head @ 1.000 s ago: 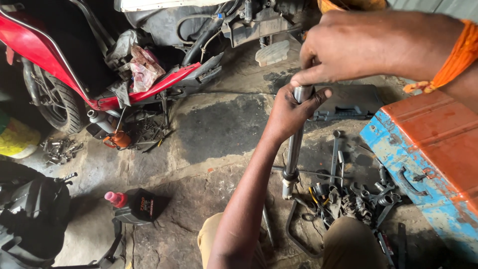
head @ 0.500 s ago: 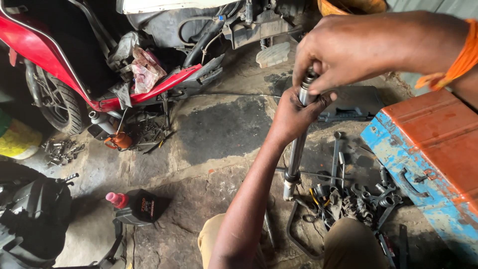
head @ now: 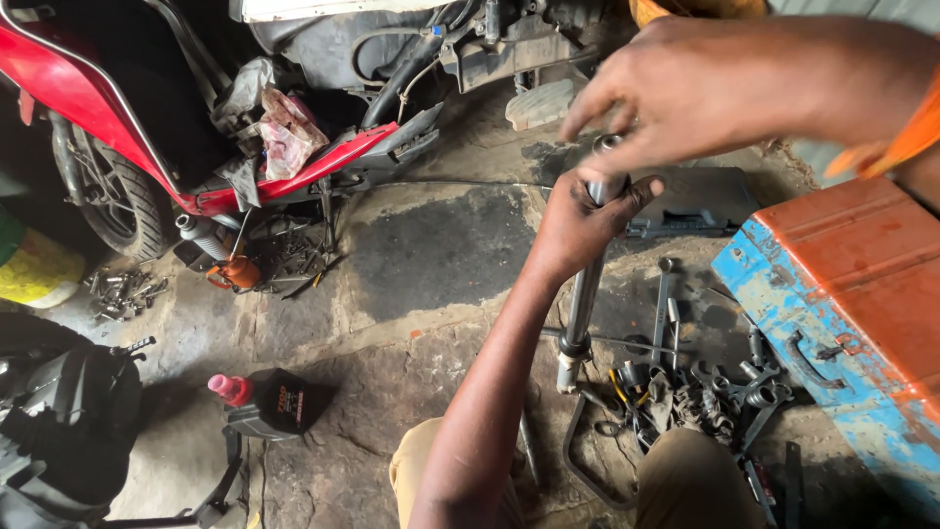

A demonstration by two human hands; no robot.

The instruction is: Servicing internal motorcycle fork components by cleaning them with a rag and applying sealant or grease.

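- The metal tube (head: 585,294) stands nearly upright on the stone floor (head: 431,255), its lower end beside a heap of tools (head: 685,392); the left hand (head: 578,220) is wrapped tight around its upper part — a closed grip on the tube.
- The right hand (head: 705,83) sits over the tube's top end, fingertips (head: 587,108) pinched at the small cap (head: 607,144) there; the hand is blurred, so how firmly it holds I cannot tell.
- A black oil bottle (head: 279,404) with a pink cap lies on its side on the floor to the left; its contents do not show.
- The toolbox (head: 842,294), blue with an orange lid, stands shut at the right, just beside the tool heap; its inside is hidden.
- A yellow tub (head: 34,274) sits at the left edge, near a scatter of bolts (head: 122,292).
- The red motorcycle (head: 196,127) stands across the top, a rag (head: 284,127) stuffed in its frame; a small orange oil can (head: 235,272) rests under it.
- Black engine parts (head: 59,411) fill the lower left corner — well apart from the tube.
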